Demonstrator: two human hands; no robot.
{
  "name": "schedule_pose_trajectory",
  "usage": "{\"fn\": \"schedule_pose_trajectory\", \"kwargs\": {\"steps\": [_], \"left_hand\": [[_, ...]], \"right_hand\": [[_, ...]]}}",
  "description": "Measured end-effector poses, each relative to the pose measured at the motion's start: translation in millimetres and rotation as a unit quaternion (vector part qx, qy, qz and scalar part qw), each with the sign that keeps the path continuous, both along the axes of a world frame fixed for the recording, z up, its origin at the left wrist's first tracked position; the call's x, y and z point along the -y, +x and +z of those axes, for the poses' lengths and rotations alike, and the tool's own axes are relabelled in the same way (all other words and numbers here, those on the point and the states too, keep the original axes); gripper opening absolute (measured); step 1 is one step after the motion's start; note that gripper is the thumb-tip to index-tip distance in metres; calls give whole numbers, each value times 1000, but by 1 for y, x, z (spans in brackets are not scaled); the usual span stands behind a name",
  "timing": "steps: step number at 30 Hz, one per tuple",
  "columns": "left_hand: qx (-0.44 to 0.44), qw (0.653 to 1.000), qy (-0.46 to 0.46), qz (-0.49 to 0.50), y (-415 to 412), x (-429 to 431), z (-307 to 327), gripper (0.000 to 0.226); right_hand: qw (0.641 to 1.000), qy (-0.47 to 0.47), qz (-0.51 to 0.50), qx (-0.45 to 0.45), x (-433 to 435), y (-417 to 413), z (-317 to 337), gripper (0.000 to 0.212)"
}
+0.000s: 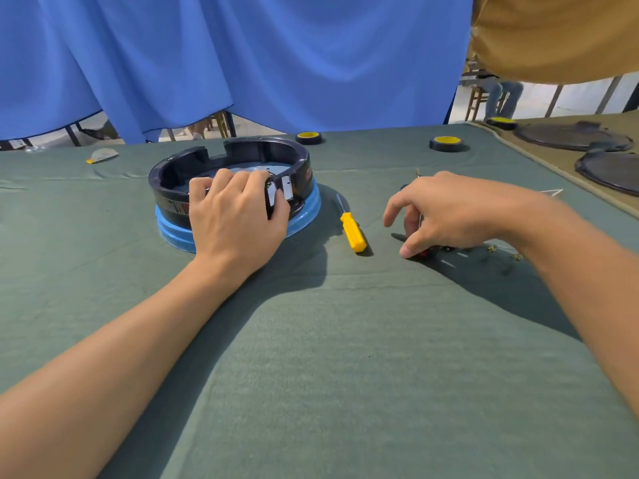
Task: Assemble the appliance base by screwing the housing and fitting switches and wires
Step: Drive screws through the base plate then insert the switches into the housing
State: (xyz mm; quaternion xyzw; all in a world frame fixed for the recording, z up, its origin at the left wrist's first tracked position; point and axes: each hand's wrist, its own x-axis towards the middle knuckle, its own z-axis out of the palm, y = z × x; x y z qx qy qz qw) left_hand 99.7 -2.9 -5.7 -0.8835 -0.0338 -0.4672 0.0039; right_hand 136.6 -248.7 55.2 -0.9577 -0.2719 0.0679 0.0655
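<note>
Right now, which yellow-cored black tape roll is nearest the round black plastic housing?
The leftmost tape roll, behind the far rim of the round black housing; the middle roll and rightmost roll lie farther right.

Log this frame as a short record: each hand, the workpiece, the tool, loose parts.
left hand: grips the near rim of the housing
right hand: curled over wired parts on the table; grip unclear
housing: black, open side up, on a blue ring
screwdriver: yellow, lying between the hands, untouched
tape rolls: two, far side of the table
</note>
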Motion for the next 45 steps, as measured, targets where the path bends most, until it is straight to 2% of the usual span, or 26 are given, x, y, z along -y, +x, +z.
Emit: {"fn": "schedule_pose_trajectory", "kwargs": {"steps": [5, 8, 10, 12, 14, 17, 20, 24, 27, 29, 31, 35, 45], "left_hand": [[-6, 1000, -6, -14, -3, -3, 2, 26], [-11, 1000, -9, -21, -4, -3, 2, 26], [-12, 1000, -11, -25, -5, -3, 3, 26], [-13, 999, -11, -29, -6, -4, 3, 26], [-16, 999, -6, -30, -8, -3, 3, 26], [-13, 999, 11, -51, -10, -6, 4, 25], [16, 996, 33, -81, -12, -15, 3, 23], [14, 998, -21, -61, -15, -19, 4, 32], [8, 995, -33, -93, -17, -23, 6, 31], [6, 992, -43, -116, -18, -27, 7, 27], [8, 990, -55, -127, -19, -28, 8, 24], [8, 990, -63, -127, -18, -28, 11, 23], [13, 984, -107, -139, -15, -24, 14, 37]], "right_hand": [[997, -69, -17, 36, -3, -5, 0, 16], [996, -51, 0, 70, -12, -11, -1, 12], [995, 12, 29, 90, -19, -15, -3, 8], [990, 97, 39, 99, -26, -20, -3, 13], [987, 144, 33, 71, -30, -24, -3, 19], [995, 86, 33, 43, -30, -27, -3, 25], [992, 83, 20, 90, -28, -23, -4, 23], [946, 263, -6, 188, -34, -23, -5, 14], [903, 400, -35, 152, -50, -31, -14, 22], [886, 449, -27, 109, -62, -36, -21, 27], [883, 460, -11, 93, -74, -39, -28, 28], [892, 428, 6, 148, -98, -38, -36, 27], [856, 459, 7, 237, -127, -32, -54, 23]]}}
